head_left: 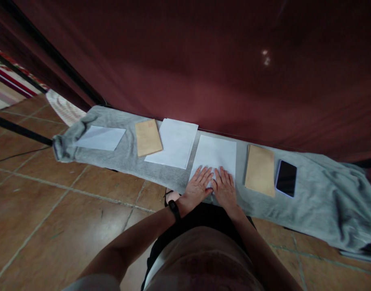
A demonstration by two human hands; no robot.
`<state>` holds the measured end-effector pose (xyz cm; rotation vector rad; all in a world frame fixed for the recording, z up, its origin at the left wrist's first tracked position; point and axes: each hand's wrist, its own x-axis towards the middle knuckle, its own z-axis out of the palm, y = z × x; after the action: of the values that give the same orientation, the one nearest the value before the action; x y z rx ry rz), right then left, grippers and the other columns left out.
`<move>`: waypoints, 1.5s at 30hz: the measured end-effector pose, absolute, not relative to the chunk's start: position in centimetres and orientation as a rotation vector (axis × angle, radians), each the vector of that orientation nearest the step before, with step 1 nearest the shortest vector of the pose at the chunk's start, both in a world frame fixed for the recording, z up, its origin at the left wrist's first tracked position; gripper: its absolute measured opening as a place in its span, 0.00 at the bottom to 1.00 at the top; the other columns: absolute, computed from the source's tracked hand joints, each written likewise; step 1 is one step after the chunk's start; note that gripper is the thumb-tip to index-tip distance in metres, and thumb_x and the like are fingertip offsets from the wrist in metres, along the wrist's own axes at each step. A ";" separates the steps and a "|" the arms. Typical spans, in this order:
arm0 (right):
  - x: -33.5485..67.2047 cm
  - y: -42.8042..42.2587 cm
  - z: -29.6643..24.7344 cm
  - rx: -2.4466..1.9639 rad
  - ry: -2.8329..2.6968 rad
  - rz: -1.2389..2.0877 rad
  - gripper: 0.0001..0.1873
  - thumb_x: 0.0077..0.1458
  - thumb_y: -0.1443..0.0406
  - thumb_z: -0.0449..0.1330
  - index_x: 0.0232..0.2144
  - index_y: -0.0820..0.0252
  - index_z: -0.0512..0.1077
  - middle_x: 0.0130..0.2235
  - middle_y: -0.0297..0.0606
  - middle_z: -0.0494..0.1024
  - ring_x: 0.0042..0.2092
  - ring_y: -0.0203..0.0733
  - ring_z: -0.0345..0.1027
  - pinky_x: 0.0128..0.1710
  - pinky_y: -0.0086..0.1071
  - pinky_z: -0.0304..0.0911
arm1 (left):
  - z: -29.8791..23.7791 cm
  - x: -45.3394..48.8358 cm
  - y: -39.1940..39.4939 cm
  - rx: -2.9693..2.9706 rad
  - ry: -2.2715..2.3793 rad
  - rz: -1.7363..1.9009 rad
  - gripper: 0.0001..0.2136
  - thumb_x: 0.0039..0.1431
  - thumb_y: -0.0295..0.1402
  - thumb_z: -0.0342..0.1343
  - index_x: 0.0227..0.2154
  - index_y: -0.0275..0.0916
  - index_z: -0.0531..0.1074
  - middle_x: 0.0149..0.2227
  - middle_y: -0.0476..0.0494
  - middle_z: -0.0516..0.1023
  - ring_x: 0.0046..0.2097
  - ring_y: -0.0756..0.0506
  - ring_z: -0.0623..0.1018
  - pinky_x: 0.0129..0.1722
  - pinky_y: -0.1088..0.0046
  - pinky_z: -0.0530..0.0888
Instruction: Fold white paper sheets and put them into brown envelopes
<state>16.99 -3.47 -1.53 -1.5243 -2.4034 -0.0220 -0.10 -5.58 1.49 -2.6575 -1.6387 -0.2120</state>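
Both my hands lie flat on the near end of a white sheet of paper (217, 153) in front of me. My left hand (200, 184) has its fingers stretched out over the sheet's near left part. Beside it, my right hand (224, 187) rests palm down on the near right part, fingers extended. The two thumbs come close together. Neither hand grips anything; the paper's near edge is mostly hidden under them. Just left of this sheet is a stack of white paper (177, 143), and to the right lie brown envelopes (260, 169).
A grey cloth (127, 167) covers the long narrow surface. Another brown envelope (149, 137) overlaps the paper stack. A folded white sheet (102, 138) lies at far left, a phone (286, 178) at right. A dark red curtain (185, 68) hangs behind.
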 end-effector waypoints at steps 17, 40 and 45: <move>16.5 -3.4 -1.6 -1.568 -2.364 -0.030 0.29 0.69 0.65 0.47 0.69 0.65 0.55 0.70 0.51 0.56 0.70 0.54 0.50 0.68 0.52 0.48 | 0.1 0.2 -2.8 -2.724 -1.667 -0.390 0.25 0.72 0.35 0.39 0.69 0.33 0.55 0.71 0.37 0.57 0.72 0.43 0.55 0.71 0.57 0.55; 19.5 -4.9 -3.3 -1.760 -2.131 -0.173 0.37 0.71 0.53 0.47 0.70 0.75 0.51 0.68 0.60 0.58 0.69 0.58 0.54 0.66 0.50 0.53 | -1.9 -0.9 -3.3 -2.147 -2.006 -0.623 0.32 0.72 0.40 0.42 0.71 0.27 0.43 0.68 0.21 0.59 0.69 0.32 0.61 0.64 0.46 0.65; 19.3 -4.9 -2.6 -1.772 -2.097 -0.129 0.34 0.71 0.55 0.45 0.69 0.75 0.53 0.68 0.59 0.59 0.69 0.57 0.53 0.66 0.51 0.54 | -1.4 0.0 -3.0 -2.178 -2.001 -0.599 0.30 0.72 0.37 0.41 0.71 0.28 0.44 0.69 0.25 0.57 0.70 0.34 0.59 0.67 0.47 0.61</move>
<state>19.27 -4.91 -2.61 -1.7717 -2.0969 -0.1294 0.05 -3.03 -1.43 -2.1785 -2.0012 -0.5994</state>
